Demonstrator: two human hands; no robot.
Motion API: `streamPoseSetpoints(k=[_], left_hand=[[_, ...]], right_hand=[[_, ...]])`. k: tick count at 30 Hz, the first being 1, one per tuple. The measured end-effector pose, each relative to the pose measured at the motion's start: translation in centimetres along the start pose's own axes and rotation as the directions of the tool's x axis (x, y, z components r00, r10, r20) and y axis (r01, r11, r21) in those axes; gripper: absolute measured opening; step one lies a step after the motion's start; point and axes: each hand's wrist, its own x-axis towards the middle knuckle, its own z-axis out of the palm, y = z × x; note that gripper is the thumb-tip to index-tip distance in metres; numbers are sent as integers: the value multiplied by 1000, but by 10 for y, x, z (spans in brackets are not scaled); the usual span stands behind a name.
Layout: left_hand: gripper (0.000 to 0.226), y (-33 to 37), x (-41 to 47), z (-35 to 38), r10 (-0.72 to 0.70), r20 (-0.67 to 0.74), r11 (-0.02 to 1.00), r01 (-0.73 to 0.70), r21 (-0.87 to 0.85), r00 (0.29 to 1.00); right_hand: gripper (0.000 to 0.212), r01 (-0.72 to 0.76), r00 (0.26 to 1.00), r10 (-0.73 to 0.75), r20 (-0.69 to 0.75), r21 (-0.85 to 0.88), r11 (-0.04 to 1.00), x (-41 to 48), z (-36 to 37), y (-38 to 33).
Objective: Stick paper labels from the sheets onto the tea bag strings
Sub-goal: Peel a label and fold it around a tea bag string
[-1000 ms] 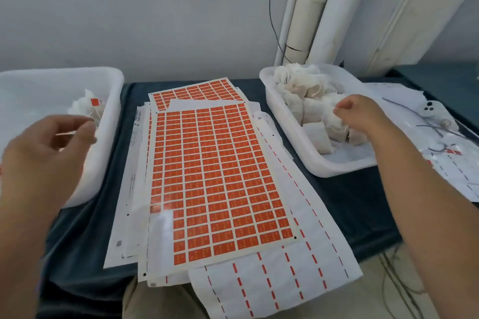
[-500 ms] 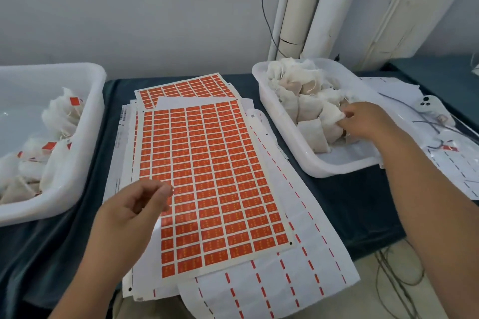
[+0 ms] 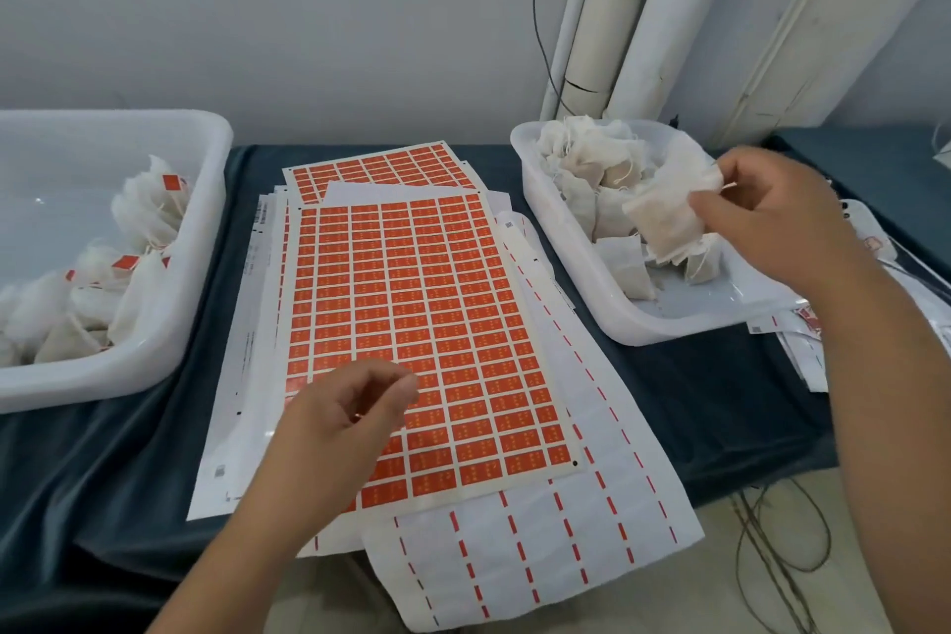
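A sheet of orange labels lies on top of a stack of sheets in the middle of the table. My left hand hovers over its lower left part with loosely curled fingers and holds nothing. My right hand holds a white tea bag lifted above the right white tray, which contains several unlabelled tea bags. The left white tray holds several tea bags with orange labels.
Used backing sheets with leftover red strips hang over the table's front edge. More sheets lie under and right of the right tray. White pipes stand at the back wall. Cables lie on the floor at the right.
My left hand moved from the left tray over to the label sheet. My right hand picked a tea bag out of the right tray and raised it.
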Motion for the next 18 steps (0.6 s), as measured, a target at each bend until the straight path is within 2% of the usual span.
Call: streamPoseSetpoints(k=[4,9,13,16,18], left_hand=[[37,14,-5,7,60,92,998,-57,-39,994],[28,15,-12,8,80,130,995,-70,-74,988],[26,7,-15,4,26,146,997,-15,-75,989],[27,3,-14,2,-4,153,998,13,-62,988],[27,0,-14,2,-25,152,998,34,-55,988]], right_hand=[[6,37,999,-36,31,-9,999,1,9,-16],[13,-62,985,85,151,-148,987,13,34,25],[22,-100,956,160,246,-240,966,11,58,57],[40,-151,957,202,207,-238,960,9,63,71],[37,-155,973,188,134,-226,962,8,62,77]])
